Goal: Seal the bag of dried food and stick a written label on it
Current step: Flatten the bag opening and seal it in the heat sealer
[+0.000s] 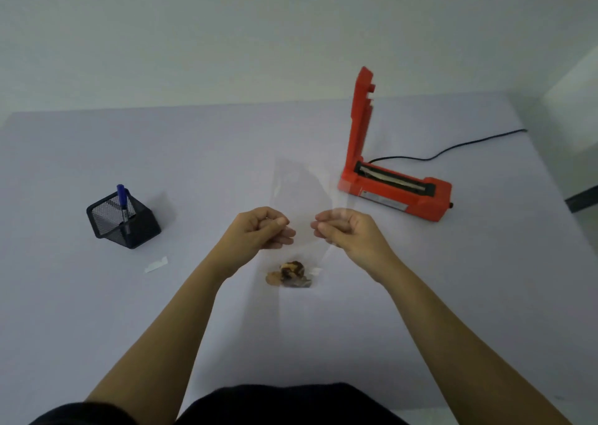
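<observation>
A clear plastic bag (302, 204) hangs in the middle of the view, with brown dried food (291, 274) gathered at its bottom near the table. My left hand (260, 228) pinches the bag's left side and my right hand (346, 228) pinches its right side, both about halfway up. The bag's upper part stands above my fingers and is faint and blurred. A red heat sealer (393, 186) stands to the right, its arm raised upright. A small white label (156, 264) lies flat on the table at the left.
A black mesh pen holder (124, 219) with a blue pen (122, 199) stands at the left. The sealer's black cable (453, 147) runs off to the table's right edge. The table top (210, 152) is pale lilac.
</observation>
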`<state>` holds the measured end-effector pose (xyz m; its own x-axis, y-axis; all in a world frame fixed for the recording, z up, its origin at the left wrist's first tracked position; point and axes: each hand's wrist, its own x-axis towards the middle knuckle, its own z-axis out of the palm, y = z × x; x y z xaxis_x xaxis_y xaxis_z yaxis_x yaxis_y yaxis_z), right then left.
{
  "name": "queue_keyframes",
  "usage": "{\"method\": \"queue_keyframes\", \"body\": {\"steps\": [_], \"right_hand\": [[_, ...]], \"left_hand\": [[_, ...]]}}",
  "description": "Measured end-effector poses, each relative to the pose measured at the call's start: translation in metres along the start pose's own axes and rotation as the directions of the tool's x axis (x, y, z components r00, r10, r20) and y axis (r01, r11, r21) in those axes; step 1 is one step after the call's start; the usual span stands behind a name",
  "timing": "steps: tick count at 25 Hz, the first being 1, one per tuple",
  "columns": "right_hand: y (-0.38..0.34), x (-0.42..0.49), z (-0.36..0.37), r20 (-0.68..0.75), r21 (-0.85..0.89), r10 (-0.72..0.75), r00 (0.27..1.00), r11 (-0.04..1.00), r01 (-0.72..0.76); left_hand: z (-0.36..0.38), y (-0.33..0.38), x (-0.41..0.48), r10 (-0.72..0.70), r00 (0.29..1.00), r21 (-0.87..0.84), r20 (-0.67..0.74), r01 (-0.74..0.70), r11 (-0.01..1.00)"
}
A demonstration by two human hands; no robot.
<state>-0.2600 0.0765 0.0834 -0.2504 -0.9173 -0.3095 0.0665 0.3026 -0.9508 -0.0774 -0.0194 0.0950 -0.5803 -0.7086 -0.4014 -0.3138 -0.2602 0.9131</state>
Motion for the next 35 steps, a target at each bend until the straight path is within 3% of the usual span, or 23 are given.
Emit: {"method": "queue_keyframes", "body": {"steps": [3, 6, 9, 15, 21, 26, 30, 32, 35], "right_hand": [[-0.012, -0.007, -0.026, -0.022, 0.003, -0.053, 0.998, 0.999, 0.053], [-0.019, -0.011, -0.051, -0.121, -0.091, -0.162, 0.979, 0.984, 0.151], [-0.015, -0.016, -0.073, -0.215, -0.061, -0.183, 0.959, 0.983, 0.174], [-0.001, -0.028, -0.09, -0.172, -0.03, -0.162, 0.972, 0.987, 0.159], [-0.005, -0.034, -0.095, -0.167, 0.09, -0.121, 0.979, 0.986, 0.137], [-0.011, -0.036, -0.093, -0.259, 0.181, -0.081, 0.962, 0.975, 0.131], [-0.004, -0.041, -0.096, -0.238, 0.127, -0.092, 0.967, 0.984, 0.124], [0.004, -0.043, -0.096, -0.199, 0.014, -0.115, 0.973, 0.993, 0.12], [0.016, -0.045, -0.089, -0.27, -0.09, -0.15, 0.951, 0.987, 0.13]], "left_hand": [[0.02, 0.018, 0.008, 0.085, 0.996, 0.033, 0.027, -0.086, 0.996], [0.045, 0.03, 0.016, 0.158, 0.986, 0.114, 0.061, -0.164, 0.98], [0.069, 0.04, 0.02, 0.218, 0.975, 0.158, 0.049, -0.223, 0.962], [0.094, 0.063, 0.028, 0.31, 0.95, 0.08, -0.03, -0.307, 0.948], [0.107, 0.068, 0.031, 0.229, 0.97, -0.045, -0.077, -0.233, 0.971], [0.116, 0.051, 0.029, 0.133, 0.983, -0.13, 0.125, -0.116, 0.985], [0.122, 0.037, 0.03, 0.117, 0.988, -0.138, 0.104, -0.102, 0.985], [0.126, 0.034, 0.031, 0.1, 0.991, -0.15, 0.093, -0.085, 0.985], [0.131, 0.03, 0.029, 0.078, 0.993, -0.129, 0.09, -0.066, 0.989]]}}
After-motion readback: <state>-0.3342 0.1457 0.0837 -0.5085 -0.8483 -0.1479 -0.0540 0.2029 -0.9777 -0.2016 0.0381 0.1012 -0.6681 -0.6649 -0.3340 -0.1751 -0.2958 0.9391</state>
